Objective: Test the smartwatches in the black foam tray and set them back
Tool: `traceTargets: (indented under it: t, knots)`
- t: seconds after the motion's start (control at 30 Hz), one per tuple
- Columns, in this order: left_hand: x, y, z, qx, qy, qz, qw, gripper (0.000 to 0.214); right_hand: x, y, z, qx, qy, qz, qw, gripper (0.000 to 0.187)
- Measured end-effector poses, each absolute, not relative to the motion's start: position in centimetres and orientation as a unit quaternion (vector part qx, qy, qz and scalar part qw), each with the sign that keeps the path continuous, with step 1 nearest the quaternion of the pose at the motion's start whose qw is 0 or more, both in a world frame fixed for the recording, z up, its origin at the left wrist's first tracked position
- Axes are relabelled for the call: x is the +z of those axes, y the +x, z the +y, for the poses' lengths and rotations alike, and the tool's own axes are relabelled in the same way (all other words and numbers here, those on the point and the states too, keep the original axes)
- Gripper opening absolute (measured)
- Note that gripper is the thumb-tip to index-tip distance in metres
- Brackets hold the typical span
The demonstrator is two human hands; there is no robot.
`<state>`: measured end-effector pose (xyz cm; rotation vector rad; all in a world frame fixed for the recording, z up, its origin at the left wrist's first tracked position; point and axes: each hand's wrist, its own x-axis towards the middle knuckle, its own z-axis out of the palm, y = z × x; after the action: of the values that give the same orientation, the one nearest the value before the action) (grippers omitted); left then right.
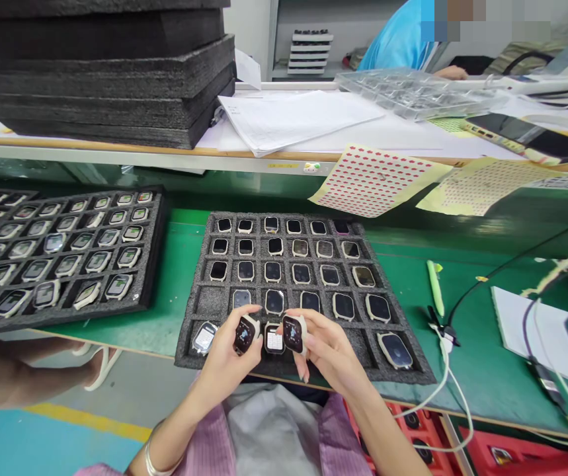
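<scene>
Left hand (227, 362) pinching a watch (245, 334) between thumb and fingers — right hand (330, 352) pinching a second watch (293, 334) likewise — both low over the foam tray (189, 347)!

top right corner's just a pixelated smear, left foam tray (60, 254) chopped off by the left edge, slotted watch (274, 340) mostly behind the fingers (321, 330), paperwork (298, 119) print way too tiny to read, blue sleeve (400, 39) cut off up top

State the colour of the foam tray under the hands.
Foam tray: dark grey, best in the head view.
</scene>
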<state>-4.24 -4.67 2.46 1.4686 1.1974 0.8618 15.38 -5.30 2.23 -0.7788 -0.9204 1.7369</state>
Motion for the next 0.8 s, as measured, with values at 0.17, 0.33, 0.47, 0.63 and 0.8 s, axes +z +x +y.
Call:
traceTargets:
  t: [0.17, 0.33, 0.47, 0.63, 0.8]
  knots:
    - [2.38, -4.26, -4.63, 0.354, 0.605, 0.497, 0.512, 0.041, 2.16, 15.27, -5.25, 0.714, -0.313, -0.388, 0.492, 0.033]
    - [2.49, -4.46, -4.76, 0.342, 0.608, 0.49, 0.523, 0.039, 2.33, 15.4, -5.29, 0.71, -0.315, -0.394, 0.491, 0.032]
    - [2.51, -4.54, -4.79, 0.346, 0.61, 0.486, 0.522, 0.041, 2.43, 15.44, -5.33, 0.709, -0.308, -0.395, 0.496, 0.031]
    - [2.35, -4.43, -4.58, 0.347, 0.604, 0.483, 0.53, 0.041, 2.28, 15.48, -5.36, 0.718, -0.31, -0.389, 0.486, 0.033]
    - [2.12, -4.52, -4.35, 0.366, 0.523, 0.432, 0.637, 0.054, 2.16, 15.78, -5.28, 0.729, -0.309, -0.384, 0.475, 0.034]
